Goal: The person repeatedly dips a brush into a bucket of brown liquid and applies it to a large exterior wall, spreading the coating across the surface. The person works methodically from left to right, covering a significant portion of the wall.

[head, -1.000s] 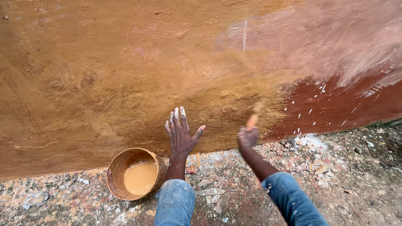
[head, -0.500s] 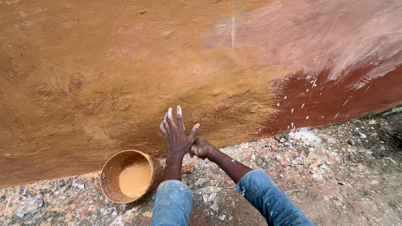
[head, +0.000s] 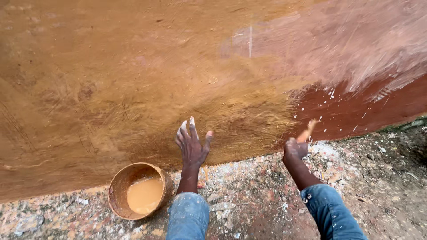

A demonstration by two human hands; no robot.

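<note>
Against the ochre-coated mud wall [head: 133,89], the left hand [head: 192,144] presses flat, fingers spread. Right of it, the right hand [head: 295,150] grips a mud-smeared brush [head: 306,131] touching the wall's dark red patch [head: 369,111]. Near left stands a round bucket of ochre slurry [head: 140,191].

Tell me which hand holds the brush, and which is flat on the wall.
The right hand grips the brush at the edge of the dark red patch. The left hand holds nothing, fingers spread against the ochre-coated wall.

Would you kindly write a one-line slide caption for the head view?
Left hand flat on an ochre-coated wall, right hand holding a brush at the red patch, bucket below.
</note>
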